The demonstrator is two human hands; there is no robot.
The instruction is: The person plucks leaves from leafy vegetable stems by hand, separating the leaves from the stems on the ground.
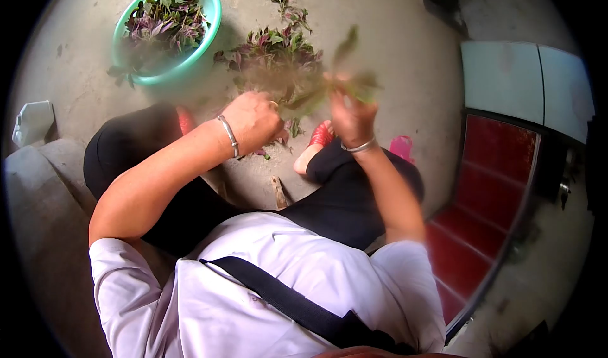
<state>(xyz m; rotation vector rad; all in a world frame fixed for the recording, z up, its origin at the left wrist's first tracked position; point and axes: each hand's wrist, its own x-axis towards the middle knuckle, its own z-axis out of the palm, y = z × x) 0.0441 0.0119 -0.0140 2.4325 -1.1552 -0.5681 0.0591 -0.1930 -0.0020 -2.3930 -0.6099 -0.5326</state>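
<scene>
My right hand is closed round a leafy green sprig, whose leaves are blurred by motion. To its left, my left hand is curled shut with its back towards me; what its fingers hold, if anything, is hidden. Beyond both hands, a loose heap of purple-green leafy stems lies on the concrete floor. A turquoise plastic basin at the upper left holds many leaves of the same kind. A few leaf scraps lie on the floor between the hands.
My feet in red sandals rest close to the heap. A pink plastic bag lies right of my knee. At the far left stands a pale plastic container. Red tiles and pale panels border the right side.
</scene>
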